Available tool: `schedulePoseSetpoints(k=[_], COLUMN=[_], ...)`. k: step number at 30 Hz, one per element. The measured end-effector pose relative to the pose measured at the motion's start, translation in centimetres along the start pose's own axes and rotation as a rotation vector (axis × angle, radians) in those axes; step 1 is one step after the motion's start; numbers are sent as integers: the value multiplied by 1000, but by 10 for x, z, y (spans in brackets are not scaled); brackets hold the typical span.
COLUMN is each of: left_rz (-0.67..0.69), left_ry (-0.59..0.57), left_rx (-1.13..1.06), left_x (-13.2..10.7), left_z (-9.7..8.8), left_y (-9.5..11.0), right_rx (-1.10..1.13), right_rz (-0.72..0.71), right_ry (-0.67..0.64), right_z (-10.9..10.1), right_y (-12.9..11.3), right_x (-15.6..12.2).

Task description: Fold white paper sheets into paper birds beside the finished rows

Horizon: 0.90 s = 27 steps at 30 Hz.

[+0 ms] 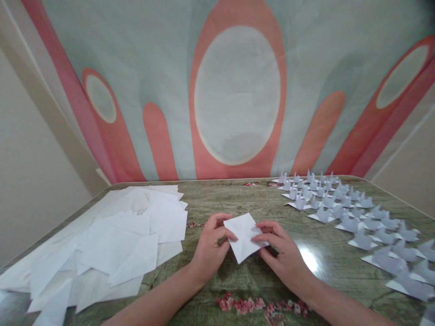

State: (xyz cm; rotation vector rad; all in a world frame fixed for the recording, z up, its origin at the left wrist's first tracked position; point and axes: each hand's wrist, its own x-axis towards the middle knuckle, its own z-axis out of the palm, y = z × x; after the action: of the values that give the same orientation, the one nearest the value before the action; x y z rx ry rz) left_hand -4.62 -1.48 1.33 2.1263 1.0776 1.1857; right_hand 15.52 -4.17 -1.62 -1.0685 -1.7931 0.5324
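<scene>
A small folded sheet of white paper [244, 236], creased along its middle and turned like a diamond, is held between both hands just above the table. My left hand [212, 244] grips its left corner, with the fingers behind and above and the thumb side toward me. At the right corner, my right hand [280, 249] pinches the paper, its index and middle fingers lying over the front. The thumbs are partly hidden, and so is the back of the paper.
Loose white paper sheets [112, 244] lie in an overlapping pile on the left. Several rows of folded white paper birds [350, 217] stand on the right. The wood-patterned table [217, 199] bears printed red flowers. A patterned backdrop [238, 90] hangs behind its far edge.
</scene>
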Motion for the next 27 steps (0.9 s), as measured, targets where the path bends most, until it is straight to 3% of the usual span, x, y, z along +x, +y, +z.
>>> schedulePoseSetpoints(k=[14,27], left_rz=[-250,-375], left_ry=[18,-27], left_rx=[-494,-754], left_x=[-5,-4], left_z=[10,14], left_y=[-20,-15], right_rx=[-110,-84], right_rz=[-52,-15], right_ry=[12,6], right_z=[3,3], right_y=[-7,-5], right_x=[-5,-3])
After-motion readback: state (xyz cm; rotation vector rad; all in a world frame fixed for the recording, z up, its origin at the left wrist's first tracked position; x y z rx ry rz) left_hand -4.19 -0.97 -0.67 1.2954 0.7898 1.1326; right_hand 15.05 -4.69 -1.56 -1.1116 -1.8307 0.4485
